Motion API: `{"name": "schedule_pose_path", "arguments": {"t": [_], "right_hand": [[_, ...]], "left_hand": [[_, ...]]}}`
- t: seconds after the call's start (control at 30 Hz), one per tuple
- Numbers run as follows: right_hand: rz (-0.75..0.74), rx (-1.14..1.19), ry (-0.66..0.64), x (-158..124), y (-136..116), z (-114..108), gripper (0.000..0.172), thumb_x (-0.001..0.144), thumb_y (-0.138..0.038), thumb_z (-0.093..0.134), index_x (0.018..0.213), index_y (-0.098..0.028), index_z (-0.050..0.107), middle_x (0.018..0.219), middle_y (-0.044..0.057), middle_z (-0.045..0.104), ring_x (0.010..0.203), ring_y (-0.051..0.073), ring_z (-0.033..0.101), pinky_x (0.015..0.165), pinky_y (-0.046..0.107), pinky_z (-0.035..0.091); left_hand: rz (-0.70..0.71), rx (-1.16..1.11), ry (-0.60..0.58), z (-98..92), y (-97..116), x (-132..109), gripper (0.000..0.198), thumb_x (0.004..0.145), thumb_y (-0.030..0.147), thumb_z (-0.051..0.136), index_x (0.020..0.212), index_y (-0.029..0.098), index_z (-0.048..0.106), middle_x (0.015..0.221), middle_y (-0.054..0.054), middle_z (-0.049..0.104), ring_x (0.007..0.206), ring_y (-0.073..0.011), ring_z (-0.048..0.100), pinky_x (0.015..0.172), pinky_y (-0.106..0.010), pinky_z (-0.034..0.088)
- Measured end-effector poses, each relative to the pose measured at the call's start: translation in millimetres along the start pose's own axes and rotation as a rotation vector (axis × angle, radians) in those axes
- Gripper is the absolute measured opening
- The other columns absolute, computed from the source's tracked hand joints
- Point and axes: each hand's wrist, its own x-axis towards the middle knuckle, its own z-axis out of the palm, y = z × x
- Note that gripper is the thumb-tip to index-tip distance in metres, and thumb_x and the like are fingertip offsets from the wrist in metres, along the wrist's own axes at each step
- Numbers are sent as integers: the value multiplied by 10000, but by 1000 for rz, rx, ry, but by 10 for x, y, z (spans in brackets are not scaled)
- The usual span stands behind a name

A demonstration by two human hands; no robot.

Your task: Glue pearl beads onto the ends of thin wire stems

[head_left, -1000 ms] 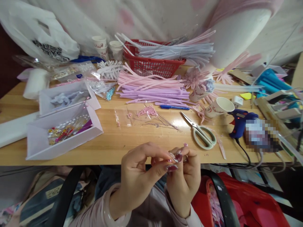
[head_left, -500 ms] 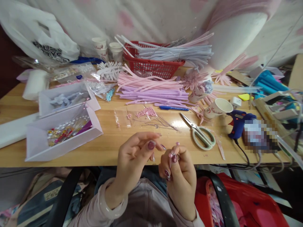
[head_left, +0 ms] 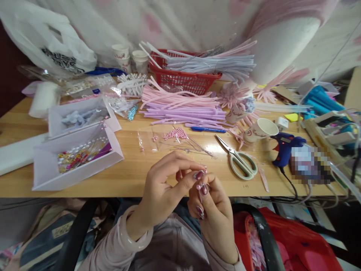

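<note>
My right hand point(head_left: 213, 207) is closed in a pinch around a small piece with pink pearl beads point(head_left: 199, 187), one bead showing beside the thumbnail. My left hand point(head_left: 169, 184) meets it from the left, thumb and forefinger pinched together at the top of that beaded piece. Most of the piece is hidden by the fingers. Just beyond the hands, loose pink beads point(head_left: 175, 133) lie on a clear bag, with thin wires point(head_left: 199, 146) beside them on the table point(head_left: 132, 169).
Scissors point(head_left: 238, 158) and a blue glue gun point(head_left: 283, 148) lie to the right, near a paper cup point(head_left: 262, 130). White boxes point(head_left: 79, 177) stand at left. Behind are pink and purple pipe cleaners point(head_left: 180, 105), a blue pen point(head_left: 208, 129) and a red basket point(head_left: 186, 81).
My left hand has moved right, and its thumb and forefinger have closed at the top of the beaded piece. My right hand keeps its hold, almost in place.
</note>
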Motion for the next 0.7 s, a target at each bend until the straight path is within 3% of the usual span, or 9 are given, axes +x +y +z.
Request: {"name": "schedule_pose_path", "arguments": {"t": [0.4,0.7], "right_hand": [[-22,11,10,14,13,34,145,981,-321,588,877,-230,543,537,-110,387,439,43,253,425,113,239],[-63,-9,63,32,58,47,173,965,-335,621,856,-228,539,536,-107,400,444,40,269,440,128,263]], "left_hand": [[-86,-74,57,89,-17,-25,86,895,222,648,826,187,686,765,-16,622,689,-123,560,612,-235,470],[-524,-420,-3,174,-63,-118,188,884,387,666,880,200,647,668,25,623,467,-78,551,414,-170,438]]}}
